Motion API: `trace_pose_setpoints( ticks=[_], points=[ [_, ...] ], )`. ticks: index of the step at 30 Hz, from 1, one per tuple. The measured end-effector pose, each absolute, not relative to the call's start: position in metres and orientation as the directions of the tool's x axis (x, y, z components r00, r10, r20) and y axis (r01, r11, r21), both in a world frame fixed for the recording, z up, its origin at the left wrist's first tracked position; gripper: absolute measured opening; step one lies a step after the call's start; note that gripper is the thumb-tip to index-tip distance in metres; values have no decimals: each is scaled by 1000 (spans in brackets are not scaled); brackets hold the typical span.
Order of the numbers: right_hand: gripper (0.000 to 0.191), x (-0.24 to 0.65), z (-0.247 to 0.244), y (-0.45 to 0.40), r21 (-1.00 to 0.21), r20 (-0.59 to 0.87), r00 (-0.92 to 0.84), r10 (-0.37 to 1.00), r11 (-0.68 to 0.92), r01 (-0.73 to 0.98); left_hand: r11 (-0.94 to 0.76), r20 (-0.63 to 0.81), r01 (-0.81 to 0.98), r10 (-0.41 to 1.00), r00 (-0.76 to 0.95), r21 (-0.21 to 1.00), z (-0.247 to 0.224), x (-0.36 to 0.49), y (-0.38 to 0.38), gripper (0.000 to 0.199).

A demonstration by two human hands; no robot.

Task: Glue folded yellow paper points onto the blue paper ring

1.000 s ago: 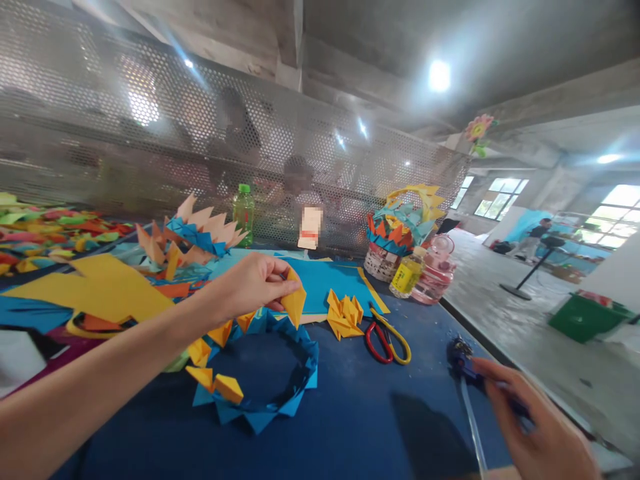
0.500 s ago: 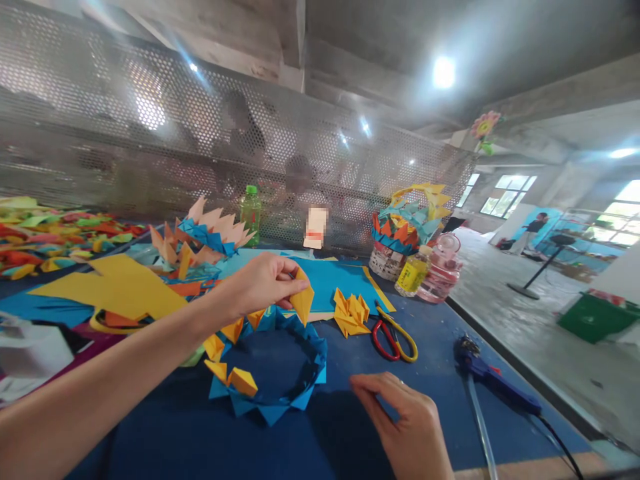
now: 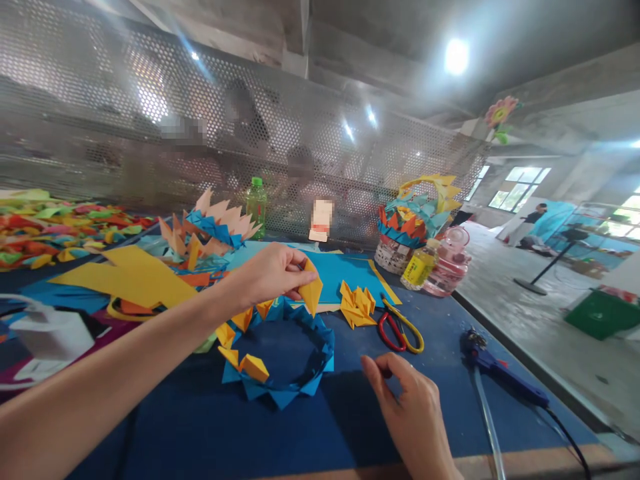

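My left hand (image 3: 283,270) pinches a yellow folded paper piece (image 3: 311,288) by its upper end, above the far rim of a blue folded-paper ring (image 3: 327,343). Yellow folded pieces (image 3: 255,367) sit along the ring's left side. To the right of the ring, my right hand (image 3: 407,407) hovers with nothing visible in it, thumb and curled forefinger a little apart. Beyond it are more yellow folded pieces (image 3: 357,305) in a small heap. Scissors (image 3: 400,330) with one red and one yellow handle lie beside them.
At right lies a blue glue gun (image 3: 510,380) with a clear stick (image 3: 489,420) and cord. Blue paper sheets (image 3: 340,273), a bottle with a yellow label (image 3: 420,268) and a paper basket (image 3: 395,253) stand behind. A white charger (image 3: 53,337) is at left, near yellow paper (image 3: 145,280).
My view has shifted slightly, moving the scene to the right and up. My right hand's thumb and forefinger have come apart. The yellow piece stays in my left hand.
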State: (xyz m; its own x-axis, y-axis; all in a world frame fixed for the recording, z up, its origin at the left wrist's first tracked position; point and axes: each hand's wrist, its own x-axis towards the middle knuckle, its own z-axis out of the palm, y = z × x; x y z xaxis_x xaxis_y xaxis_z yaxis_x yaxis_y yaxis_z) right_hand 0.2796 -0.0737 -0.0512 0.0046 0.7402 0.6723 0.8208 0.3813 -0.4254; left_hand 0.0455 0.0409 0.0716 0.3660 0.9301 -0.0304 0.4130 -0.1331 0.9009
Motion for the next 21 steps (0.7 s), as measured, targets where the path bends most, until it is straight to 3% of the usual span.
trace_pose_setpoints(
  ticks=[9, 14, 21],
  points=[
    [22, 293, -66, -65, -366, 650, -33, 759, 351, 862, -176, 14, 378, 919, 394, 909, 72, 42, 38, 21],
    [30, 281, -62, -69, -356, 663, -109, 740, 440, 824, -168, 2, 393, 921, 389, 904, 75, 44, 37, 24],
    [51, 242, -51, -76, -340, 556, -333, 762, 574, 746, -196, -6, 424, 903, 429, 884, 70, 46, 37, 25]
  ],
)
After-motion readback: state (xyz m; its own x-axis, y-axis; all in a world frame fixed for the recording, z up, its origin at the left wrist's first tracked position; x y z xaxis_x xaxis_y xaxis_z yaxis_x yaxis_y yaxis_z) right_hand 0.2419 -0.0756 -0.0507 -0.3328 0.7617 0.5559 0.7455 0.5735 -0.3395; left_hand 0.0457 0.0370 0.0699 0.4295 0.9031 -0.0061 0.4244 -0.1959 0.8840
